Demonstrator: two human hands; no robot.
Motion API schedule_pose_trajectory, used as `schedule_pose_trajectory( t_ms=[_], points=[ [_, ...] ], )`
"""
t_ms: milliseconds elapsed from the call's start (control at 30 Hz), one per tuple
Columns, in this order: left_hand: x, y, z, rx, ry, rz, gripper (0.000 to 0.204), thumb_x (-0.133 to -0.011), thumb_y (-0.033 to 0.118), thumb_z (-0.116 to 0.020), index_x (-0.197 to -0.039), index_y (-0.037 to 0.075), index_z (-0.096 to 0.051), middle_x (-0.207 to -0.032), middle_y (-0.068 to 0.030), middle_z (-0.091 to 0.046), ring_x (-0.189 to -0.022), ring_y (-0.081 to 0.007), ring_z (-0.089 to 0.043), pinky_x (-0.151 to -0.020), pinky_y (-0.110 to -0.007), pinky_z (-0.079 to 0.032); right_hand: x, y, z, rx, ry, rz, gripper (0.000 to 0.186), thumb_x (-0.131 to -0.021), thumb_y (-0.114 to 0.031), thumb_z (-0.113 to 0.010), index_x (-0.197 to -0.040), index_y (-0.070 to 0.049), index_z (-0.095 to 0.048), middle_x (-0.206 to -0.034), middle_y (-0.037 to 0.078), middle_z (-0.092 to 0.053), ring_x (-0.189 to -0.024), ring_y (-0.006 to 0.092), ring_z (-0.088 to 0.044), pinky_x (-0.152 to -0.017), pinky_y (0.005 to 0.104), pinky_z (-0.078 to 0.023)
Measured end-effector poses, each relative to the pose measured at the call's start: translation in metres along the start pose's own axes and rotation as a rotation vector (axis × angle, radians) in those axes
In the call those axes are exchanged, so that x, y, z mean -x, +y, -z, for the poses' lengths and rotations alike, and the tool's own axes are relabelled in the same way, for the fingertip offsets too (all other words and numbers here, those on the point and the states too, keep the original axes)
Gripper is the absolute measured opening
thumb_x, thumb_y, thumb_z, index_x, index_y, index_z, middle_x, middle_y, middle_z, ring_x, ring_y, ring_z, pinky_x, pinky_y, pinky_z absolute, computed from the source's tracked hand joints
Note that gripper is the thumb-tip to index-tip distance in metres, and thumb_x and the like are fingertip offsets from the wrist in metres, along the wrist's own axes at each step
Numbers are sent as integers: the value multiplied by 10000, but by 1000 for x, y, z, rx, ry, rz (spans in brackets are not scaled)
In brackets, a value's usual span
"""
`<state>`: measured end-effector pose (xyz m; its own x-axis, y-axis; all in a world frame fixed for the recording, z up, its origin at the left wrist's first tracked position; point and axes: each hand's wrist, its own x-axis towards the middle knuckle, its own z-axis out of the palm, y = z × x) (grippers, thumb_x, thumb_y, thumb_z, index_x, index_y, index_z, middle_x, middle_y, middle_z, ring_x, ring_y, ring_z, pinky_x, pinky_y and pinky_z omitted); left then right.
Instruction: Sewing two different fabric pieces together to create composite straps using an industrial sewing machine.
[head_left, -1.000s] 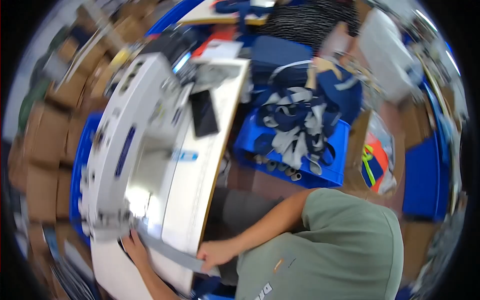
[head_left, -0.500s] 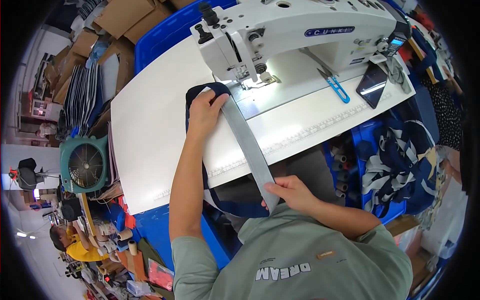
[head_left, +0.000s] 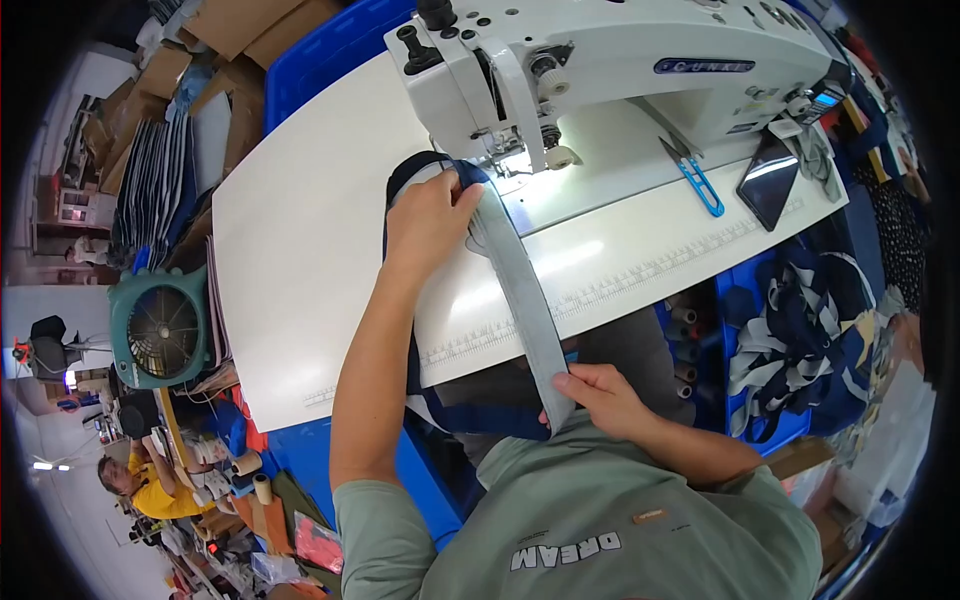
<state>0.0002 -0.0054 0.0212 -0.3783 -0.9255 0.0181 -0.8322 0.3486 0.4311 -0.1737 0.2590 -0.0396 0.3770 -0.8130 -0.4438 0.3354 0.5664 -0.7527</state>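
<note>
A long fabric strip, grey on one face and navy on the other, curves in a loop over the sewing table's front edge. My left hand is closed on its far end, thumb and fingers pinching it just left of the presser foot of a white sewing machine. My right hand pinches the near end of the grey length between thumb and fingers, close to my shirt. Between the hands the strip runs taut. Its navy part hangs below the table edge.
Blue-handled thread snips and a dark phone lie on the white table. At the right is a blue bin with navy and grey scraps. A green fan stands at the left; a person in yellow sits beyond.
The whole view has shifted, so machine, table and hands appear farther right. A small fold of grey fabric now shows beneath my left hand. Both hands keep their grip on the strip.
</note>
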Motion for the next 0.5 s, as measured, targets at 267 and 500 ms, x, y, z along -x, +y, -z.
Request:
schedule_pose_trajectory(
  t_ms=[267,500],
  points=[
    [-14,-5,-3,330,-180,157,309,-910,281,-671,-833,-18,-674,-773,-172,-682,-701,-310,-660,-697,-414,-511,-7,-8,12,-83,-70,-89,366,-1112,-271,-482,-1188,41,-658,-961,129,-747,-900,184,-722,-846,324,-565],
    [-23,1,-5,353,-193,188,257,-894,210,-671,-860,-45,-674,-742,-158,-661,-663,-287,-643,-688,-391,-507,-14,-7,23,-93,-127,-114,379,-1116,-284,-473,-1210,41,-644,-973,139,-747,-912,203,-727,-865,337,-565]
  ],
)
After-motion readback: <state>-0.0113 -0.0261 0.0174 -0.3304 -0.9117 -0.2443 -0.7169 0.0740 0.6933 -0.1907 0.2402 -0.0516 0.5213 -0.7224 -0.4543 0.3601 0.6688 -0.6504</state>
